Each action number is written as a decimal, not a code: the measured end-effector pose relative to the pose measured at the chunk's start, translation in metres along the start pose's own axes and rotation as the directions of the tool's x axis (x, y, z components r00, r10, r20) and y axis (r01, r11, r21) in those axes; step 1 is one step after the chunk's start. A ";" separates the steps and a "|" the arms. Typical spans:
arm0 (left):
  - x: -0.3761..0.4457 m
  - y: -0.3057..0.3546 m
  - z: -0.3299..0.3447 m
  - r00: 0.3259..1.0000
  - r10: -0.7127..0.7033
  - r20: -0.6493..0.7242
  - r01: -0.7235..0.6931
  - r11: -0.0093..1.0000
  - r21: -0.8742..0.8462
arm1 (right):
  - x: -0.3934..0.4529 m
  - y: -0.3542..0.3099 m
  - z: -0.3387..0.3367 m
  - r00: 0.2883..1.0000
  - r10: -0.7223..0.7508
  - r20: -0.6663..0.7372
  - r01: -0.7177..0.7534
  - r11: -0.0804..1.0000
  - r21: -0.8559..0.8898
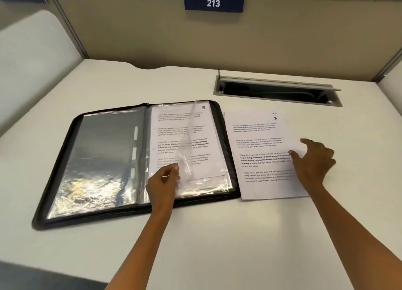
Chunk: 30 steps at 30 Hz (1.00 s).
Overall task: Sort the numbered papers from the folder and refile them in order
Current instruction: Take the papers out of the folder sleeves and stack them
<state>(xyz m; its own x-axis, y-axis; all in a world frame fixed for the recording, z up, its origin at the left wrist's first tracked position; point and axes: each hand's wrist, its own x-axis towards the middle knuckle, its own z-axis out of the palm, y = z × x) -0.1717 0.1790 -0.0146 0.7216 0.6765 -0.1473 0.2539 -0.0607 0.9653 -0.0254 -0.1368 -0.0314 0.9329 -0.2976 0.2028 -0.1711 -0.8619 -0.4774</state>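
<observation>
A black zip folder [56, 150] lies open on the desk, with clear plastic sleeves inside. Its left sleeve [104, 159] looks empty and shiny. The right sleeve holds a printed paper marked 5 [185, 133]. My left hand [164, 181] pinches the lower edge of a clear sleeve over that page. Right of the folder lies a loose stack of papers [261, 159], its top sheet marked 3. My right hand [313, 161] rests on the stack's right edge, fingers spread.
A cream desk [195, 246] carries everything. A recessed cable slot with an open lid [276, 91] sits behind the papers. A beige partition with a blue sign reading 213 [214, 3] closes the back. A curved divider [32, 50] stands at the left.
</observation>
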 end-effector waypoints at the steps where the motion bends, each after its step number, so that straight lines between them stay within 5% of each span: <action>1: 0.000 -0.001 -0.004 1.000 -0.025 -0.008 0.024 0.999 -0.041 | -0.007 -0.008 0.002 0.997 -0.073 -0.018 0.073 0.997 -0.030; 8: 0.017 -0.005 -0.067 0.970 -0.175 -0.169 0.116 0.943 -0.310 | -0.066 -0.088 0.024 0.855 -0.451 0.256 0.337 0.859 0.386; 11: 0.025 -0.009 -0.105 0.950 -0.214 -0.229 0.121 0.925 -0.361 | -0.092 -0.108 0.035 0.751 -0.538 0.383 0.414 0.836 0.361; 14: 0.027 -0.013 -0.131 0.941 -0.208 -0.269 0.108 0.933 -0.343 | -0.106 -0.112 0.044 0.721 -0.528 0.449 0.424 0.848 0.316; 25: 0.035 -0.031 -0.169 0.883 -0.265 -0.387 0.130 0.931 -0.342 | -0.118 -0.131 0.039 0.788 -0.553 0.271 0.456 0.820 0.345; 28: 0.026 -0.035 -0.176 0.772 -0.153 -0.617 0.096 0.988 -0.124 | -0.117 -0.140 0.029 0.776 -0.592 0.219 0.515 0.794 0.324; 30: 0.015 -0.033 -0.173 0.722 0.067 -0.689 -0.057 0.998 0.038 | -0.115 -0.146 0.023 0.752 -0.629 0.198 0.568 0.771 0.290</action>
<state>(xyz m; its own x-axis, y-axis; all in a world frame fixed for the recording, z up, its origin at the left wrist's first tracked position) -0.2806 0.3175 -0.0113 0.0944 0.9897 0.1073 0.2361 -0.1270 0.9634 -0.1004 0.0325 -0.0047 0.8719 0.3991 0.2838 0.4897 -0.7141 -0.5002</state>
